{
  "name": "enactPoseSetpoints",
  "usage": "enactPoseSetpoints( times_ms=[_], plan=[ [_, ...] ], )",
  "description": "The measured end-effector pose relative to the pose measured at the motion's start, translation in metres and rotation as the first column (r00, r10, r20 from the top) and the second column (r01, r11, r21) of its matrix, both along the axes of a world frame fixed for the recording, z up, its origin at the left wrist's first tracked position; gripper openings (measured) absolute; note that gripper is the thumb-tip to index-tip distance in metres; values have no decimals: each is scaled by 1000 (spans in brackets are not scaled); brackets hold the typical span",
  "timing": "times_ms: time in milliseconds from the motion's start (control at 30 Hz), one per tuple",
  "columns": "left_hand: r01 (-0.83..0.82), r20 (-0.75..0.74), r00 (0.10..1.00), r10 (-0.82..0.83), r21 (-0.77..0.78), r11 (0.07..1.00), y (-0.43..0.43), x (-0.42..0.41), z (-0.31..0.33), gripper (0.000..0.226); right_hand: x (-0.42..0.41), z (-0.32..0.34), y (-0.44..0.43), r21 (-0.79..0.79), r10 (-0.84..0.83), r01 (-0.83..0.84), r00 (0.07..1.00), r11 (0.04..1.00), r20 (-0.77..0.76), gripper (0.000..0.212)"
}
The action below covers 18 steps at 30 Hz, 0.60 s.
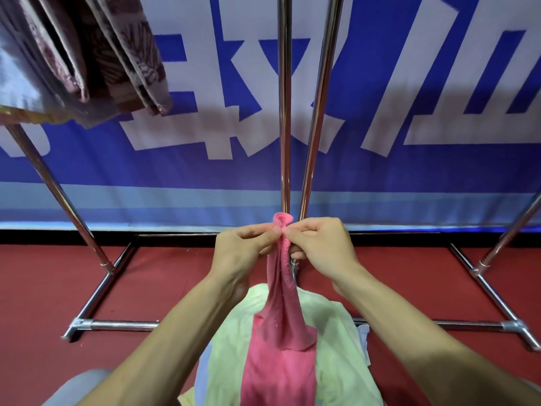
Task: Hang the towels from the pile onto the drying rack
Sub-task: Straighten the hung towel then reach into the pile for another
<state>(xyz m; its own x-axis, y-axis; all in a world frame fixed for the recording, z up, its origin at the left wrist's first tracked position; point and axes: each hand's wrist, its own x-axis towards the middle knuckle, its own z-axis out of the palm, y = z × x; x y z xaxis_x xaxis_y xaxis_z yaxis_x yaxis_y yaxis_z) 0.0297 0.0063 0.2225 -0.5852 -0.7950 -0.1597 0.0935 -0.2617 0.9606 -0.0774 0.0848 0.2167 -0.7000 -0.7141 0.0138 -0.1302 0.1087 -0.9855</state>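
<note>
Several patterned towels (87, 54) hang on the rack (285, 112) at ten o'clock, while the left hand (243, 247) and right hand (319, 244) pinch the pink towel (281, 332), not yet hung, above the pile (228, 361) at six o'clock.

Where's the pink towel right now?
Head view, centre: the pink towel hangs pinched at its top between the left hand and right hand, above the pale green towel.

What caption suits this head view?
Left hand and right hand pinch a pink towel above the pile near the rack.
</note>
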Motion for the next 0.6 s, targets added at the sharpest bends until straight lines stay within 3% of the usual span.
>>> enactPoseSetpoints(
  times_ms=[267,433,600],
  plan=[
    [133,34,991,-132,-42,990,4,8,6,24,-11,-1,3,48,33,-30,998,998,-61,23],
    [222,125,969,-212,-70,973,1,15,9,28,-14,0,6,106,42,-25,987,994,-158,13],
    [264,249,949,-194,-287,921,-12,19,12,36,-20,3,10,104,197,-182,969,978,-149,9]
  ],
)
